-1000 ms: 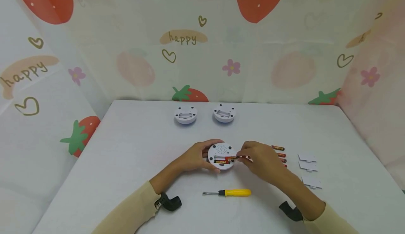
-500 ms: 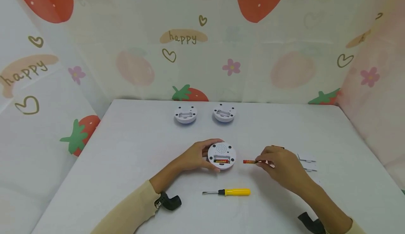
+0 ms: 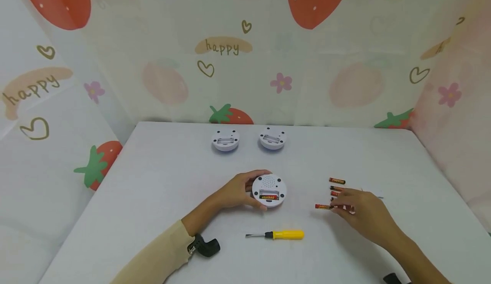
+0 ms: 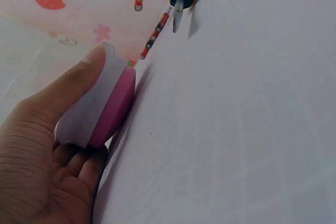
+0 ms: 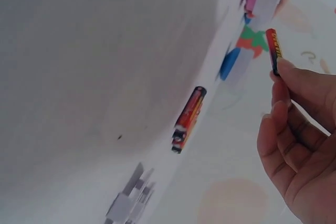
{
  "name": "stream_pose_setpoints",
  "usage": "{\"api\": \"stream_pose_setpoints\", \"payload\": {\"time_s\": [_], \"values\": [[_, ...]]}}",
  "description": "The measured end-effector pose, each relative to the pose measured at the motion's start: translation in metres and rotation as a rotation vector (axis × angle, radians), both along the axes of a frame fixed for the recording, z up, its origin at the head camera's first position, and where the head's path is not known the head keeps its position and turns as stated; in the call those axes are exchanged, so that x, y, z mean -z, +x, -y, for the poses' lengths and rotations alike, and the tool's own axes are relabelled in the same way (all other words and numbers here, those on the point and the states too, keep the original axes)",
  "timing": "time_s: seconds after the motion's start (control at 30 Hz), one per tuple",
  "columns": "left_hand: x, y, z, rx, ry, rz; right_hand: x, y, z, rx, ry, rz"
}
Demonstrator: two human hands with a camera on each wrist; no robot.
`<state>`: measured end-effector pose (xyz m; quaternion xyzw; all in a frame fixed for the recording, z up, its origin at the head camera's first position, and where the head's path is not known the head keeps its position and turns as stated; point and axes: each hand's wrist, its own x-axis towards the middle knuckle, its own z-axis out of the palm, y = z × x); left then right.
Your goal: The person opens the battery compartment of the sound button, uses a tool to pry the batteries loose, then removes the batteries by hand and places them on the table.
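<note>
My left hand [image 3: 239, 192] grips a round white device [image 3: 269, 181] by its left side, thumb in front and fingers behind. Its underside faces up, showing a battery compartment with one red-and-black battery [image 3: 269, 197] in the near slot. A pink lower part [image 4: 118, 103] of this device shows in the left wrist view. Right of it, my right hand [image 3: 368, 215] pinches another battery [image 5: 274, 51] between thumb and fingertips, held above the table. Close behind that hand lie several more batteries [image 3: 337, 181] in a column, some partly hidden by the fingers.
A yellow-handled screwdriver [image 3: 287, 234] lies in front of the device. Two similar devices, one on the left [image 3: 225, 140] and one on the right [image 3: 272, 138], stand at the table's back with bare compartments. White battery covers [image 5: 128, 203] are mostly hidden behind the right hand in the head view.
My right hand has drawn the pinched battery away from the device's compartment, moving right and toward the near side, beside the battery column. The left hand and the device have stayed put.
</note>
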<state>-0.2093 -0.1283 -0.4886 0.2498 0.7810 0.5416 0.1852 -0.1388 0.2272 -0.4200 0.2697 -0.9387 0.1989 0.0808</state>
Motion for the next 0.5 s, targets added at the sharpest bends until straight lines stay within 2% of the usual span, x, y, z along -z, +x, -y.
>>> {"api": "stream_pose_setpoints", "payload": {"time_s": [0.2,0.4,0.5], "values": [[0.000,0.001,0.000,0.003,0.003,-0.005,0.006,0.001,-0.009,-0.002,0.007,0.010],[0.001,0.000,0.000,0.016,0.009,-0.028,0.010,0.001,-0.017,0.001,0.002,-0.025],[0.002,-0.001,0.001,0.018,0.009,-0.031,0.012,0.001,-0.020,0.012,-0.010,-0.008]]}}
